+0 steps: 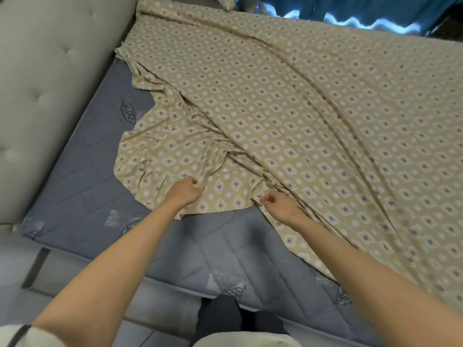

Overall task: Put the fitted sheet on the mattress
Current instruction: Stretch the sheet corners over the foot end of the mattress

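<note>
Both hands, left hand and right hand, apparently pinched the fitted sheet edge; pulling evenly toward the mattress corner seemed best.

No readable text, labels or numbers anywhere.

You stand in a home bedroom. A grey quilted mattress lies against a tufted headboard, half covered by a patterned sheet, with blue curtains beyond it.
</note>
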Demonstrator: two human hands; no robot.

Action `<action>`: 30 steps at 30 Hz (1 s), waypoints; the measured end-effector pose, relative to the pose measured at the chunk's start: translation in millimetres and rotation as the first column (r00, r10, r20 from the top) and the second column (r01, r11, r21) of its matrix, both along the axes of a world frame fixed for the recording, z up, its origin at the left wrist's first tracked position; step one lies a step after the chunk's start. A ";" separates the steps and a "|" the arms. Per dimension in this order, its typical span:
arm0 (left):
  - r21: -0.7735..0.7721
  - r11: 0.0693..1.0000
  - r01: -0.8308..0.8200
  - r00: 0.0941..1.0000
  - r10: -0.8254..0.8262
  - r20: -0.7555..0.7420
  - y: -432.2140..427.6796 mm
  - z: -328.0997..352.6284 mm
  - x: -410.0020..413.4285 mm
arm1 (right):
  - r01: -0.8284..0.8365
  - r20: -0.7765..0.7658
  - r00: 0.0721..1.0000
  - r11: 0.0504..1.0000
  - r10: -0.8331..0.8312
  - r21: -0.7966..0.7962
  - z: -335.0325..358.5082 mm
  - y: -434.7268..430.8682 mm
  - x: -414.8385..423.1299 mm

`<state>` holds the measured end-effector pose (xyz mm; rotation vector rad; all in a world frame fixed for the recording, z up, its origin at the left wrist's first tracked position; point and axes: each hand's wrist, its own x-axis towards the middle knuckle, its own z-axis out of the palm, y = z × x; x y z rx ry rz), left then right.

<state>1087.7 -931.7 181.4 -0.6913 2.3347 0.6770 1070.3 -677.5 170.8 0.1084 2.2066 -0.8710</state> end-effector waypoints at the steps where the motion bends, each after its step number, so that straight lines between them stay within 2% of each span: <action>1: 0.000 1.000 0.004 1.000 -0.004 0.021 -4.7 -2.9 -0.6 | 0.005 -0.010 1.000 1.000 -0.005 0.001 -4.0 -5.3 -0.1; 9: 0.065 0.997 0.052 0.992 -0.059 0.114 -58.1 -62.7 -26.2 | 0.044 -0.010 0.999 0.995 -0.043 0.091 -49.9 -73.0 -5.4; 18: 0.168 0.977 0.127 0.977 -0.153 0.151 -85.4 -144.3 -49.2 | 0.290 0.085 0.951 0.953 -0.297 0.087 -108.5 -133.1 7.8; 23: 0.134 0.974 0.185 0.957 -0.209 0.199 -81.3 -201.0 -56.0 | 0.348 0.083 0.929 0.929 -0.359 0.130 -142.7 -140.3 9.8; 27: 0.048 0.956 0.290 0.942 -0.294 0.161 -87.2 -232.6 -61.0 | 0.379 0.045 0.920 0.914 -0.389 0.146 -168.9 -141.9 3.7; 30: 0.053 0.955 0.291 0.955 -0.293 0.037 -96.1 -239.0 -61.0 | 0.399 0.010 0.914 0.905 -0.405 0.150 -181.5 -144.3 4.3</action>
